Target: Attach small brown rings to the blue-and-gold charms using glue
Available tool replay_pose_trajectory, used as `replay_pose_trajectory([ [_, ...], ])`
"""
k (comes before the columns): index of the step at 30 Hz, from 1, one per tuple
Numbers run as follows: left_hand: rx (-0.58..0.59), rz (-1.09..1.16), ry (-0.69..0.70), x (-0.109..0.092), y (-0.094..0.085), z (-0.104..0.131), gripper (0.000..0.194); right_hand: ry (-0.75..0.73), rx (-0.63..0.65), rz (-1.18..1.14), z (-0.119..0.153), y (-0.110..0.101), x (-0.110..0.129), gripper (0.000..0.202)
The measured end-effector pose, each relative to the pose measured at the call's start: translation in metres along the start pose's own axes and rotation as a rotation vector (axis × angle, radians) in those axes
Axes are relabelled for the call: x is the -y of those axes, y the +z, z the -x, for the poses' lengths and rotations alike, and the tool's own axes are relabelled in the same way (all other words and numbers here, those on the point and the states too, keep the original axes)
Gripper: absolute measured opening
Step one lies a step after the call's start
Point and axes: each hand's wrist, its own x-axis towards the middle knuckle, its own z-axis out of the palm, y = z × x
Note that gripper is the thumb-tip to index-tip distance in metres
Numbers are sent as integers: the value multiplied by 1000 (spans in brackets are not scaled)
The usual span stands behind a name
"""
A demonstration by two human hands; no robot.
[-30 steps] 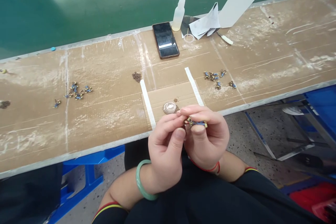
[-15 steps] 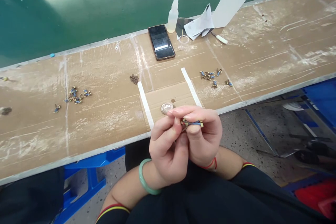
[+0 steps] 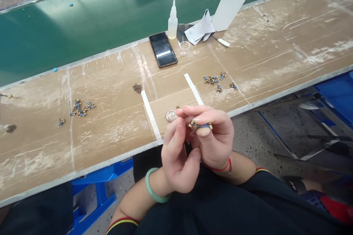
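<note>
My right hand (image 3: 216, 139), with a red cord at the wrist, pinches a small blue and gold figure-like piece (image 3: 200, 126) between thumb and fingers. Its exact kind is too small to make out. Facing it is my left hand (image 3: 179, 161), which wears a green bangle (image 3: 151, 187). The left thumb and fingers are curved and apart, with the fingertips close to the piece's left end. Just beyond the hands lies a round, shiny clear disc (image 3: 170, 116) on a cardboard sheet (image 3: 162, 99), partly hidden by the fingers.
Similar pieces lie in a right group (image 3: 214, 80) and a left group (image 3: 79, 108). Small brown rings (image 3: 137, 88) are heaped near a white strip (image 3: 151, 115). Farther back are a phone (image 3: 163, 49), a dropper bottle (image 3: 172, 25), crumpled paper (image 3: 200, 31) and a white-handled tool (image 3: 222, 41).
The left thumb and fingers have parted and drawn off the piece, which stays in my right hand. The camera view has shifted slightly.
</note>
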Motion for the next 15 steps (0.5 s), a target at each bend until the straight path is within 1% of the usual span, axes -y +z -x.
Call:
replay_pose_trajectory([
  [3,-2,-22,13,0,-2,-1,76,-14,-1,3,-1,1,-1,11],
  [9,-91,-22,-1,10,-1,2,64,-49,-14,13,-5,6,-3,5],
  [11,-108,-83,48,16,0,3,63,-52,-24,8,-6,7,-3,6],
  [15,-104,-187,201,27,2,-4,66,-6,-16,-22,-5,4,-2,8],
])
